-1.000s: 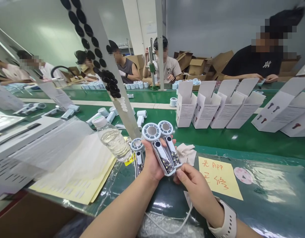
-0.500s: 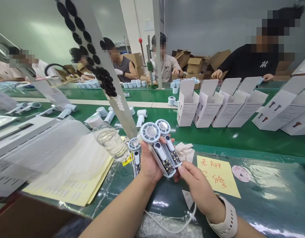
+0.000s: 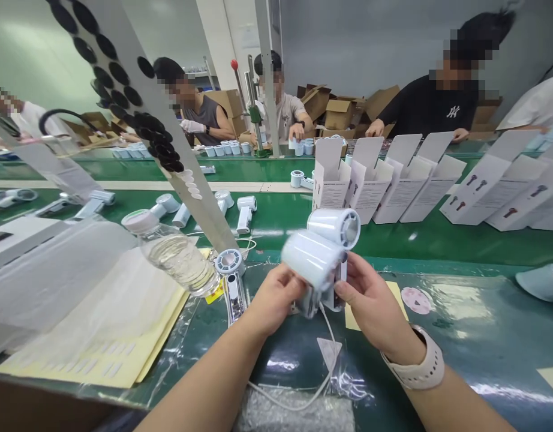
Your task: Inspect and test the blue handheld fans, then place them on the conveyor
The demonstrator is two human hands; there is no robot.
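My left hand [image 3: 272, 300] is closed on a light-blue hair dryer [image 3: 309, 257], its barrel turned toward me and smeared by motion. My right hand [image 3: 370, 303] grips a second light-blue hair dryer [image 3: 331, 225] just behind the first, its round grille facing right. Both dryers are held above the table, and their handles are partly hidden by my fingers. A white cable [image 3: 333, 336] hangs below them and loops down toward bubble wrap [image 3: 298, 411]. Left of my left hand lies another hair dryer [image 3: 231, 285], its handle open with the circuit board showing.
A tilted clear bottle [image 3: 177, 252] stands at left beside yellow sheets [image 3: 137, 354]. A slanted metal post [image 3: 186, 186] rises behind it. Open white boxes [image 3: 333, 186] line the green conveyor belt [image 3: 276, 225]. Under my right hand lies a yellow note [image 3: 396, 297]. Co-workers sit across the line.
The two dryers have been turned from grilles and circuit boards facing me to barrels facing me. My right hand now grips one dryer; my left hand has shifted down the other. The view has swung right.
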